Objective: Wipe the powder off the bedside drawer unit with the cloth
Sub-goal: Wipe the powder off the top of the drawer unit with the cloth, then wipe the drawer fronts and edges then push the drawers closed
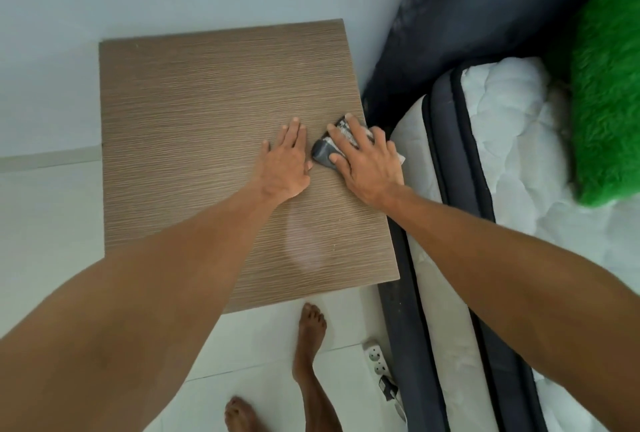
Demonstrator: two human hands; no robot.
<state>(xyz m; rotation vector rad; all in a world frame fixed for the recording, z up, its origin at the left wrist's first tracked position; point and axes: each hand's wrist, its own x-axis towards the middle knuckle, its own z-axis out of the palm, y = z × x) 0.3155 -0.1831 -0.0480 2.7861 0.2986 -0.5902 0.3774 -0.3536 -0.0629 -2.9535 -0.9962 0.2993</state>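
Note:
The bedside drawer unit (194, 113) shows its brown wood-grain top from above. A pale smear of powder (304, 244) lies near its front right part. My right hand (367, 161) presses a dark grey and white cloth (327, 151) flat against the top by the right edge, fingers spread over it. Just left of the cloth, my left hand (287, 165) rests palm down on the bare top with nothing in it.
A mattress (512, 113) with dark trim stands right beside the unit, a green fuzzy pillow (609, 85) on it. A white wall is behind. On the tiled floor are my bare feet (311, 327) and a white power strip (375, 357).

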